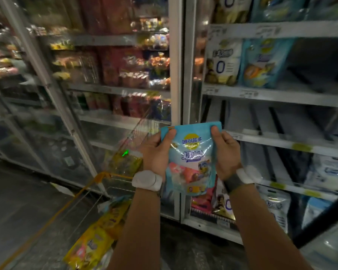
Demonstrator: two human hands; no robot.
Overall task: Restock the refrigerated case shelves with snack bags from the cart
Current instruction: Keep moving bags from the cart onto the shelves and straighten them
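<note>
I hold a light blue snack bag [191, 158] upright in front of me with both hands. My left hand [156, 152] grips its left edge, thumb on the front near the top. My right hand [225, 152] grips the right edge the same way. The bag hangs in front of the open refrigerated case [271, 98], level with a bare white shelf [281, 141]. The wire cart [98, 191] with an orange handle stands low at my left, with yellow snack bags [92, 246] in it.
White and blue bags [248, 63] stand on the upper shelf at right. More white bags [275, 209] sit on the lower shelves, and pink ones [201, 203] at the bottom. A closed glass door [76, 84] covers the case at left. A dark door edge [324, 217] crosses the lower right.
</note>
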